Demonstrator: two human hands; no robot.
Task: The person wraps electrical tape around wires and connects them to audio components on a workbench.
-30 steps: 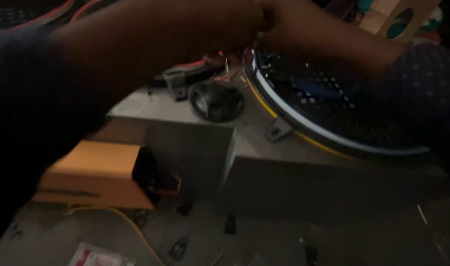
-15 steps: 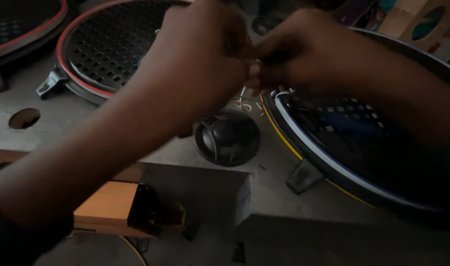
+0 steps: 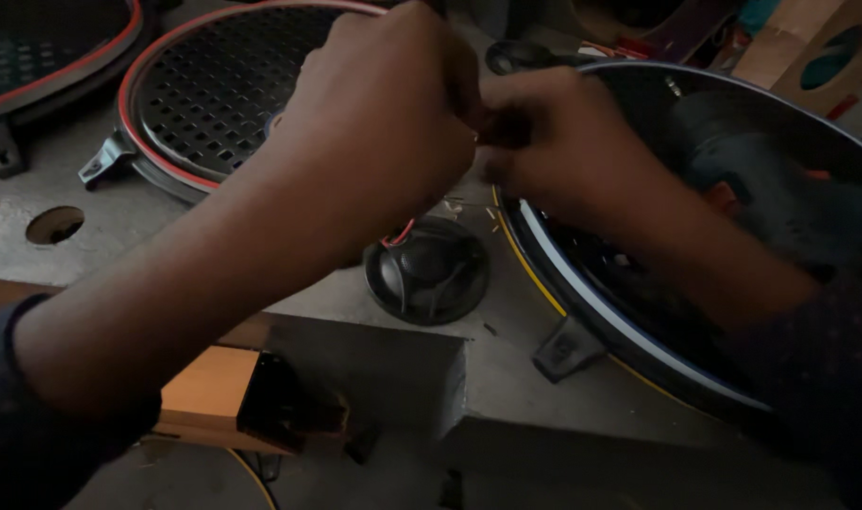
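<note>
The left hand [image 3: 384,123] is seen curled nearly shut, fingertips pinched against those of the right hand [image 3: 563,151], which is likewise closed to a pinch; what is gripped between them is hidden, though thin wires [image 3: 398,234] are seen trailing from beneath the left hand down to a small black speaker [image 3: 429,272]. Compared with half a second earlier, both hands are held in much the same pinch, while the view has been brought closer. The small speaker is placed on the grey workbench [image 3: 119,217] directly below the joined hands. A red-rimmed grille [image 3: 204,85] is set left of that speaker, a yellow-and-white-rimmed round frame [image 3: 582,312] right of it, an orange block [image 3: 209,392] below-left
</note>
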